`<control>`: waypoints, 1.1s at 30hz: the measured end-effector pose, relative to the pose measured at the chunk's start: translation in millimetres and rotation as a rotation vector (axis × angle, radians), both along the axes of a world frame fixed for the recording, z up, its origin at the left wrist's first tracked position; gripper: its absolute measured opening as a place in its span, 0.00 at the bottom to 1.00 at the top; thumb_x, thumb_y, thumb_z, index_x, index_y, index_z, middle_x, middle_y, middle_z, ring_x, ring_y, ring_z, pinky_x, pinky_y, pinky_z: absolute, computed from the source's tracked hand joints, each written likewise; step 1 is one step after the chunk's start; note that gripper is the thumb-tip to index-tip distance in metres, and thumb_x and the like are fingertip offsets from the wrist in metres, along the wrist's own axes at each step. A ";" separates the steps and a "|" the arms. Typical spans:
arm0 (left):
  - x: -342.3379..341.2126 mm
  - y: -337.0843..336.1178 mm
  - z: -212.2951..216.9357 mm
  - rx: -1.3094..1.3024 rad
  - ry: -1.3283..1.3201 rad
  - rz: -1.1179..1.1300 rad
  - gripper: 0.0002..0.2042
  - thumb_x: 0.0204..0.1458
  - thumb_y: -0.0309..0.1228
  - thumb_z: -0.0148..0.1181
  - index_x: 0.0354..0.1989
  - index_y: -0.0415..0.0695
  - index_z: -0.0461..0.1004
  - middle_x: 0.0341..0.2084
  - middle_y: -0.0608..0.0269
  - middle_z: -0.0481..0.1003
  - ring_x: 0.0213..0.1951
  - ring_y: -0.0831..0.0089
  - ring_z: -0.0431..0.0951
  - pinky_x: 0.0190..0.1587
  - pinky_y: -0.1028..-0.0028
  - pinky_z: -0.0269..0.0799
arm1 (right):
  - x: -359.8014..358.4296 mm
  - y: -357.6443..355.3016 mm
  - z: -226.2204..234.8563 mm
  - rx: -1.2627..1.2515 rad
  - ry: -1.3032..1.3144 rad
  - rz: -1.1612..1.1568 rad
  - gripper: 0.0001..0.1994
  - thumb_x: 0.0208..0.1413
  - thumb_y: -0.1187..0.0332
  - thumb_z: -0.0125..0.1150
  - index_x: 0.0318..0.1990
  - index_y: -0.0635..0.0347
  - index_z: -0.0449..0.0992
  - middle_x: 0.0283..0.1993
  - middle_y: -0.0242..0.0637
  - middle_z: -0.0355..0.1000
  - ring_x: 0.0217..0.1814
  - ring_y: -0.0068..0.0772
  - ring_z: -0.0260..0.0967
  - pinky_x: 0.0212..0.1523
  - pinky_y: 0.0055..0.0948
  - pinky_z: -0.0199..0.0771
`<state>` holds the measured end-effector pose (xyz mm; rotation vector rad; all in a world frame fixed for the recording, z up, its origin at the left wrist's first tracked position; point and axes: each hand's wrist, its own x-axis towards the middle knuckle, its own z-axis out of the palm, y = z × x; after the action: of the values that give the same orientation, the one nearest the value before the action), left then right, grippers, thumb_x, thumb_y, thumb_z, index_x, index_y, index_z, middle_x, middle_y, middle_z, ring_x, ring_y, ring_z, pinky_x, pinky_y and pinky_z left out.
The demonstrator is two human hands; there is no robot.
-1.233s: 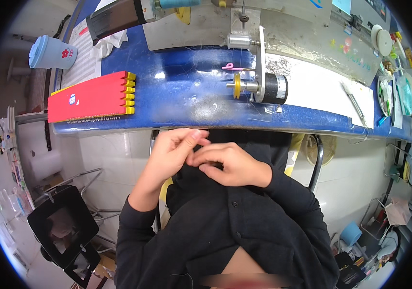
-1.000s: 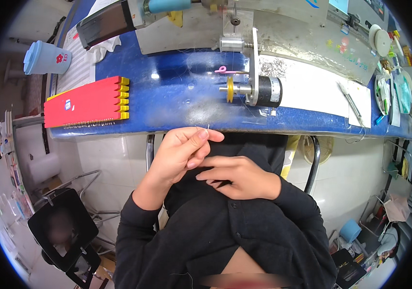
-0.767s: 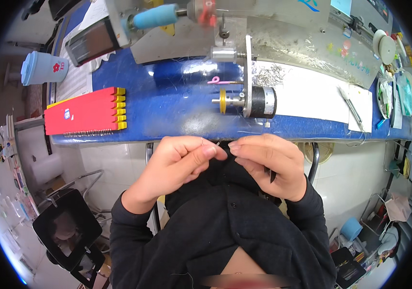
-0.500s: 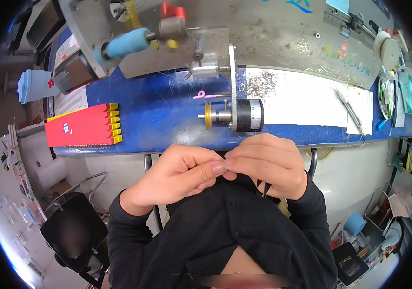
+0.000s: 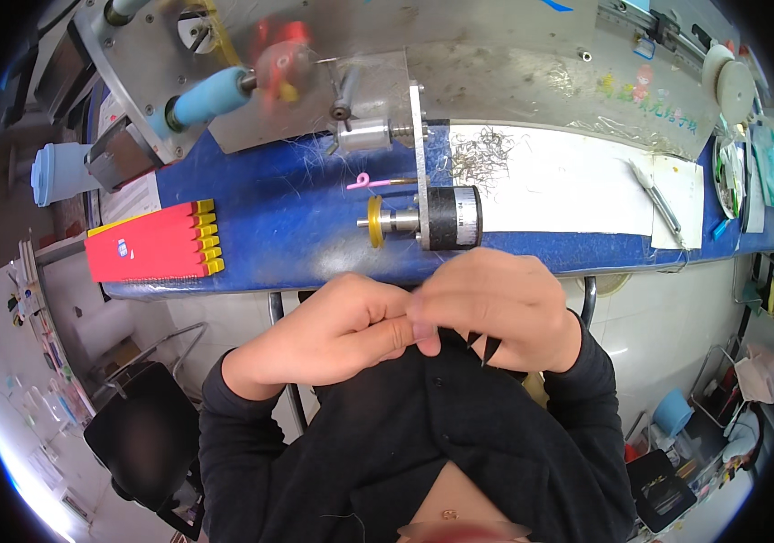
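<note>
My left hand (image 5: 337, 330) is closed in a pinch, thumb against the curled fingers, just in front of the table edge. Against its fingertips press those of my right hand (image 5: 500, 303), also closed and slightly blurred. Whatever is pinched between them is too small or hidden to make out. Two dark points of a slim black two-pointed tool (image 5: 491, 351) stick out below my right palm, which holds the rest out of sight. I cannot tell whether it is tweezers or snips. Both hands are in front of my dark shirt.
On the blue table (image 5: 269, 217) beyond my hands stands a black cylindrical motor (image 5: 453, 217) with a yellow wheel (image 5: 375, 222). White paper (image 5: 568, 190) bears dark wire or thread scraps (image 5: 482, 152) and a pen-like tool (image 5: 657, 199). Red-and-yellow holders (image 5: 152, 244) lie left, near a blue cup (image 5: 63, 174).
My right fingers have shifted slightly left over the left fingertips, hiding more of them. The view has shifted a little, so the table machinery appears further left. The red-handled part has turned or blurred.
</note>
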<state>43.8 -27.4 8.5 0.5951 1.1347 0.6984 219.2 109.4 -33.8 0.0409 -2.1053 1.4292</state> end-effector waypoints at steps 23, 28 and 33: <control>-9.4 -128.5 -14.8 0.272 -0.069 0.822 0.06 0.66 0.28 0.57 0.42 0.36 0.74 0.29 0.61 0.78 0.21 0.84 0.72 0.25 0.85 0.66 | -82.3 -86.6 28.1 0.152 0.036 0.122 0.18 0.35 0.86 0.65 0.39 0.68 0.81 0.34 0.43 0.77 0.32 0.40 0.77 0.33 0.29 0.78; -45.5 -165.5 -36.4 0.491 0.228 1.211 0.03 0.65 0.23 0.55 0.39 0.36 0.73 0.28 0.61 0.76 0.19 0.84 0.68 0.23 0.84 0.63 | -130.1 -114.0 15.5 0.165 -0.080 0.105 0.19 0.45 0.85 0.67 0.47 0.64 0.79 0.46 0.44 0.77 0.41 0.42 0.78 0.37 0.30 0.79; -111.6 -206.7 -60.8 0.488 0.528 1.571 0.06 0.65 0.27 0.57 0.38 0.36 0.74 0.24 0.64 0.74 0.18 0.86 0.65 0.21 0.85 0.58 | -168.2 -128.2 -0.8 0.332 -0.226 0.115 0.23 0.51 0.79 0.70 0.56 0.61 0.76 0.61 0.44 0.72 0.52 0.44 0.77 0.44 0.32 0.80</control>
<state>-67.8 -234.1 -52.3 0.1569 1.8770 2.2992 50.9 -18.8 -34.6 0.1373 -2.5464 1.1767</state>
